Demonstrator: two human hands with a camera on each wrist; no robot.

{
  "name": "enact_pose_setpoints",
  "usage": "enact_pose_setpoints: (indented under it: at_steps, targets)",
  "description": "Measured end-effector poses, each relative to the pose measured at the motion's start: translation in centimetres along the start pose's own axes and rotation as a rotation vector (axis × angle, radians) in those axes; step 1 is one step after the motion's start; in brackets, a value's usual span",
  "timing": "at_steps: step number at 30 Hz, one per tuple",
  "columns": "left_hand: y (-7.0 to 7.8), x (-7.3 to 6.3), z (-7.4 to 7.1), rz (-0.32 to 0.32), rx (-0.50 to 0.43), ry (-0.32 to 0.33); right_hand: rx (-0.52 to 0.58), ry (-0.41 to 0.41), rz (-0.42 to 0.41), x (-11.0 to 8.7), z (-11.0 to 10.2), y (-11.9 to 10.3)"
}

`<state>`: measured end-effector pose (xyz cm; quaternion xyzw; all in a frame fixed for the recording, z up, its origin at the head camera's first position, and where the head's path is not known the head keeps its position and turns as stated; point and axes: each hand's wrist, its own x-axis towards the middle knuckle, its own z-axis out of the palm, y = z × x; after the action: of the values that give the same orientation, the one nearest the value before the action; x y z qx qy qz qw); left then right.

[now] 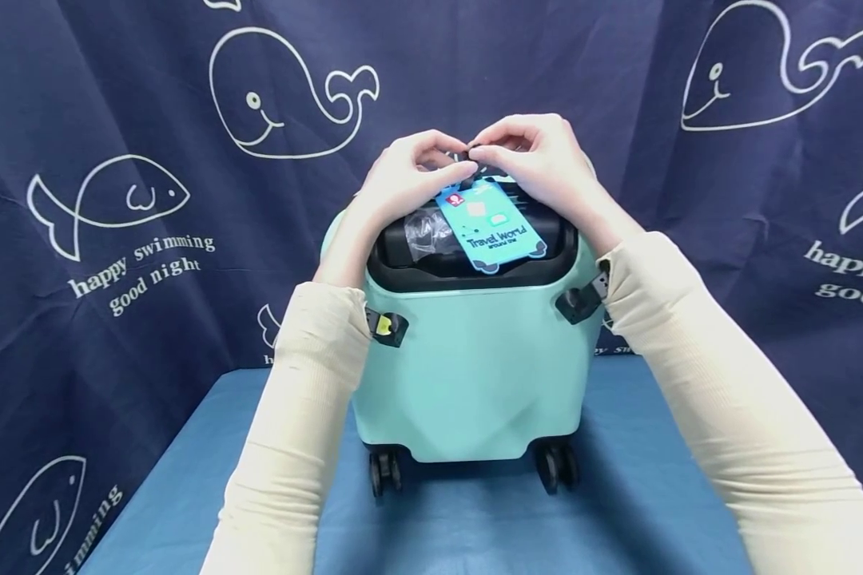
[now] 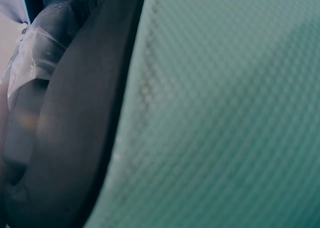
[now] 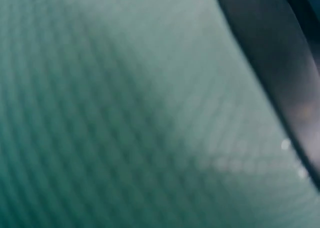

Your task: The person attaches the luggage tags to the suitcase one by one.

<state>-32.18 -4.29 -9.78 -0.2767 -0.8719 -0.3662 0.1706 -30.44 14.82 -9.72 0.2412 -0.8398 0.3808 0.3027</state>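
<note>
A mint-green suitcase (image 1: 475, 367) stands upright on its wheels in the head view. On its black top panel (image 1: 467, 281) lies a blue luggage tag (image 1: 492, 228) printed "Travel World". My left hand (image 1: 410, 176) and right hand (image 1: 539, 160) meet above the tag. Between their thumbs and fingertips they pinch its dark strap (image 1: 472, 150), most of which the fingers hide. Clear plastic wrap covers part of the black carry handle (image 2: 25, 123) in the left wrist view. The right wrist view has only the ribbed green shell (image 3: 125, 113) and black trim; neither wrist view shows fingers.
The suitcase rests on a blue cloth-covered table (image 1: 431, 531). Behind it hangs a navy curtain (image 1: 446, 64) with white whale and fish drawings. Black wrist-worn devices (image 1: 581, 302) sit at both cream sleeves, close to the suitcase front.
</note>
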Motion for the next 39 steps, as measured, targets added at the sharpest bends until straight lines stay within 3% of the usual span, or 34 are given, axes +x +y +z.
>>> enact_pose_setpoints:
  at_steps: [9,19,24,33,39]
  targets:
    - [-0.38,0.23,0.13,0.017,-0.081,-0.025,0.071,0.010,0.041,0.16,0.34,0.04]
    - [-0.36,0.22,0.29,0.067,-0.140,-0.057,0.098,-0.015,-0.067,-0.02,0.46,0.32]
    - [-0.48,0.13,0.17,0.054,-0.185,-0.060,0.112,-0.065,-0.064,0.21,0.48,0.32]
    - [-0.43,0.16,0.18,0.027,-0.191,-0.045,-0.031,0.001,-0.103,0.25,0.65,0.15]
    - [-0.33,0.22,0.28,0.038,-0.201,-0.057,-0.014,0.015,-0.094,0.09,0.56,0.06]
